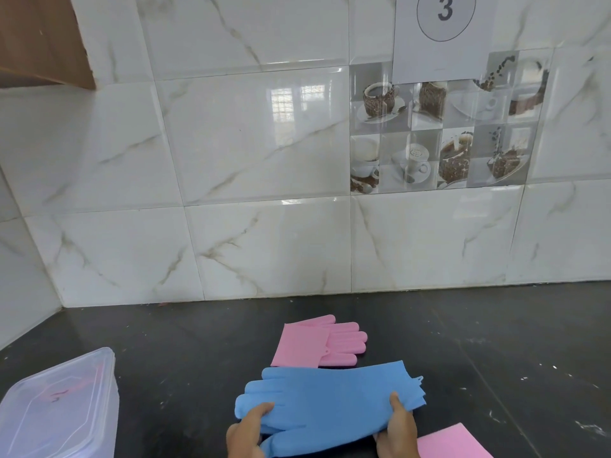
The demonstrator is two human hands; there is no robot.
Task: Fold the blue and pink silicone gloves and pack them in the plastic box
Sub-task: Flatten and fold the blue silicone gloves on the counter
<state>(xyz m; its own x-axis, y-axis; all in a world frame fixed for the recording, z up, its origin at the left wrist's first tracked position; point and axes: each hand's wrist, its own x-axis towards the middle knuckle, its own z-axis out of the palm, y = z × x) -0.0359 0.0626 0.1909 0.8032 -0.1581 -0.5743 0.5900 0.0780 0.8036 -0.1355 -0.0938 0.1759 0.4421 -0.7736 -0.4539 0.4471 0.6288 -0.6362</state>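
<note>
2 hands low: left grip (pixel 246 431) and right grip (pixel 396 424) pinch blue glove (pixel 327 401) ends

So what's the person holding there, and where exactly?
The blue gloves: left hand grips the finger end, right hand the cuff end.

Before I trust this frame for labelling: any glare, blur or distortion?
Head view: window glare on the wall tiles; wide-angle bending of tile lines at the edges; blue glove and both hands, left hand, right hand, fairly sharp; plastic box slightly soft.
</note>
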